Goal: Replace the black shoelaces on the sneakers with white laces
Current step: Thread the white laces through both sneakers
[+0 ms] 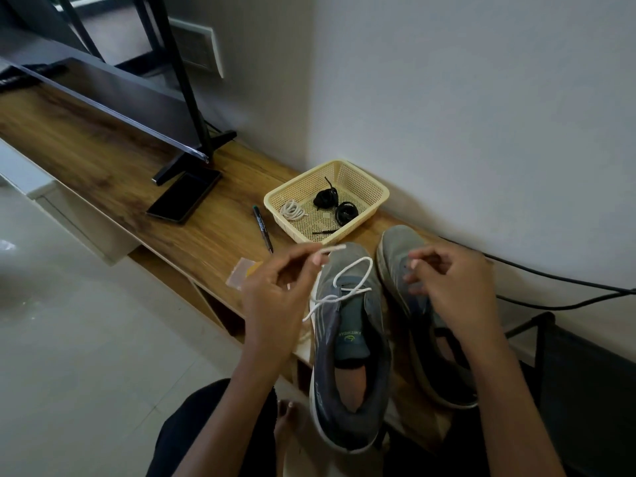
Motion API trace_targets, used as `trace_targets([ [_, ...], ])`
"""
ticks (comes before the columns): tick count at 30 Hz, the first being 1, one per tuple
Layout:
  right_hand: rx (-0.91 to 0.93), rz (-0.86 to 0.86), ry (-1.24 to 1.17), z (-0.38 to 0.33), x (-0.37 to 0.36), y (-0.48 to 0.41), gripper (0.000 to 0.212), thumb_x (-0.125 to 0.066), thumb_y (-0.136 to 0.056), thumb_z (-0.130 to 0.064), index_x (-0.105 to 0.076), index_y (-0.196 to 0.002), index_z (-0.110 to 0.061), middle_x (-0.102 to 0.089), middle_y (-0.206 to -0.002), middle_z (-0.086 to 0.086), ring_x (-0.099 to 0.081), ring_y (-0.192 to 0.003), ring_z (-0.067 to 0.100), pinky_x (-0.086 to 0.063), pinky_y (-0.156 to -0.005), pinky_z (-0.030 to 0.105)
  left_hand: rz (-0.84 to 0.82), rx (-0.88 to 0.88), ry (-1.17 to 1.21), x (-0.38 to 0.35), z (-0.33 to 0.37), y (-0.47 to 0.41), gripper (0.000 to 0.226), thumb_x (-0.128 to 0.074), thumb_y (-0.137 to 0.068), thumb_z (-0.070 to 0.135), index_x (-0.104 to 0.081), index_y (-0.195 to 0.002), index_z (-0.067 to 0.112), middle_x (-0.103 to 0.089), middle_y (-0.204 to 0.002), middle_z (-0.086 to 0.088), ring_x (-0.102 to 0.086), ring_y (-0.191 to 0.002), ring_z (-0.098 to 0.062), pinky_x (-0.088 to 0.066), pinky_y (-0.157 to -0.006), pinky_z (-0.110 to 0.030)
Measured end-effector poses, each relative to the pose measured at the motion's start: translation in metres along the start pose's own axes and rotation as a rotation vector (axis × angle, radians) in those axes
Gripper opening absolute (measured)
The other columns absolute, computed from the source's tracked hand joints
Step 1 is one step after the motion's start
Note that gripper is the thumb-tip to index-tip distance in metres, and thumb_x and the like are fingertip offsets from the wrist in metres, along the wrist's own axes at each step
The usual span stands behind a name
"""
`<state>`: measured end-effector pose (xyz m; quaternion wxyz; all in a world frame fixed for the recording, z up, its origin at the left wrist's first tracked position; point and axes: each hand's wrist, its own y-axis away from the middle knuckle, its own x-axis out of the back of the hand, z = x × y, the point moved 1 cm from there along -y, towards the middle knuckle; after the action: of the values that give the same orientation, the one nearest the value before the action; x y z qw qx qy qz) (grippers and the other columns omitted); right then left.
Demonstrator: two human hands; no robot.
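White lace (351,266): threaded through the lowest eyelets of the grey sneaker (347,356) only; slack loop lying over the toe, one strand trailing off the side, most likely left loose so both ends can be evened up.
Left hand (275,294): raised above the toe, fingers (316,259) pinching one lace end and holding the tip up and clear, probably to draw out slack or line it up for the next eyelet.
Right hand (454,284): hovering over the second sneaker (399,256), fingers (418,265) curled; holding the other lace end or nothing, cannot tell.
Sneakers: side by side on the tabletop (223,235), toes to the wall, heels over the near edge, so the tongues open toward the person.
Second sneaker: no lace visible, eyelets mostly hidden behind the right hand.
Basket (303,179): just beyond the toes, within reach; black laces (325,197) bundled inside, apparently already pulled from both shoes; spare white lace (292,210) coiled apart from them, presumably meant for the second sneaker.
Pen (263,232): on the tabletop beside the basket, untouched.
Phone (184,197): flat, further along, clear of the work.
Progress: early, by judgement; first row in, all upper rows to go.
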<state>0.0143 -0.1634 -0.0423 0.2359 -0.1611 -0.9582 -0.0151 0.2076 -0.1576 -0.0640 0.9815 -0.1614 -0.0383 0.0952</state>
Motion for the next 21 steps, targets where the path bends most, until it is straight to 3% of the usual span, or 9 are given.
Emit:
trace_targets([
  [3,-0.073,-0.183,0.138,-0.008,-0.001,0.010,0.021,-0.062,-0.086,-0.007,-0.065,-0.073,-0.024,-0.067,-0.077,-0.001,-0.065,-0.075,0.018,-0.055,-0.079,0.042,-0.038,0.057,-0.128,-0.012,-0.016,0.007,0.010,-0.068,-0.084,0.011,-0.070,-0.093,0.014,-0.070,-0.083,0.008,-0.065,-0.076,-0.004,-0.051,-0.069,-0.017],
  [5,-0.101,-0.349,0.339,-0.010,-0.013,0.019,0.007,-0.061,-0.088,-0.016,-0.068,-0.090,-0.017,-0.063,-0.085,-0.002,-0.058,-0.076,0.010,-0.050,-0.079,0.030,-0.047,0.105,-0.150,-0.020,-0.022,0.010,0.008,-0.066,-0.086,0.009,-0.067,-0.090,0.015,-0.066,-0.080,0.011,-0.062,-0.074,0.000,-0.049,-0.067,-0.014],
  [6,-0.101,-0.380,0.424,-0.008,-0.021,0.022,0.011,-0.061,-0.089,-0.020,-0.067,-0.097,-0.015,-0.062,-0.090,-0.001,-0.056,-0.077,0.009,-0.047,-0.077,0.027,-0.033,0.111,-0.158,-0.023,-0.024,0.010,0.006,-0.065,-0.087,0.008,-0.066,-0.089,0.014,-0.064,-0.078,0.012,-0.061,-0.074,0.002,-0.047,-0.066,-0.012],
  [11,-0.088,-0.249,0.544,0.005,-0.050,0.033,0.021,-0.064,-0.085,-0.025,-0.055,-0.103,-0.018,-0.059,-0.105,-0.001,-0.057,-0.098,0.019,-0.043,-0.073,0.028,-0.020,0.100,-0.178,-0.030,-0.031,0.007,0.009,-0.071,-0.081,0.006,-0.065,-0.081,0.014,-0.069,-0.082,0.010,-0.064,-0.079,0.001,-0.046,-0.069,-0.008],
  [15,-0.071,-0.159,0.520,0.010,-0.049,0.035,0.022,-0.060,-0.086,-0.015,-0.053,-0.106,-0.021,-0.061,-0.101,-0.004,-0.059,-0.097,0.019,-0.042,-0.070,0.028,-0.082,0.052,-0.277,-0.035,-0.036,0.008,0.013,-0.071,-0.077,0.004,-0.064,-0.079,0.015,-0.067,-0.080,0.012,-0.061,-0.078,0.002,-0.045,-0.069,-0.008],
  [18,-0.089,-0.101,0.445,0.017,-0.048,0.033,0.022,-0.057,-0.086,-0.007,-0.050,-0.099,-0.022,-0.064,-0.096,-0.003,-0.061,-0.091,0.019,-0.050,-0.074,0.034,-0.113,-0.031,-0.406,-0.037,-0.040,0.009,0.016,-0.072,-0.076,0.014,-0.065,-0.086,0.025,-0.065,-0.079,0.017,-0.058,-0.072,0.001,-0.049,-0.075,-0.023],
  [19,-0.097,-0.083,0.429,0.019,-0.047,0.033,0.023,-0.057,-0.086,-0.005,-0.048,-0.098,-0.022,-0.064,-0.095,-0.003,-0.061,-0.089,0.019,-0.050,-0.073,0.035,-0.120,-0.059,-0.457,-0.037,-0.040,0.009,0.018,-0.071,-0.075,0.018,-0.066,-0.090,0.028,-0.066,-0.081,0.017,-0.059,-0.074,0.000,-0.047,-0.078,-0.032],
  [21,-0.097,-0.051,0.415,0.022,-0.047,0.032,0.025,-0.055,-0.085,-0.002,-0.044,-0.096,-0.022,-0.062,-0.091,-0.001,-0.060,-0.084,0.021,-0.048,-0.067,0.034,-0.123,-0.124,-0.582,-0.038,-0.040,0.011,0.018,-0.070,-0.075,0.021,-0.071,-0.091,0.029,-0.069,-0.084,0.015,-0.061,-0.080,-0.009,-0.036,-0.080,-0.036],
])
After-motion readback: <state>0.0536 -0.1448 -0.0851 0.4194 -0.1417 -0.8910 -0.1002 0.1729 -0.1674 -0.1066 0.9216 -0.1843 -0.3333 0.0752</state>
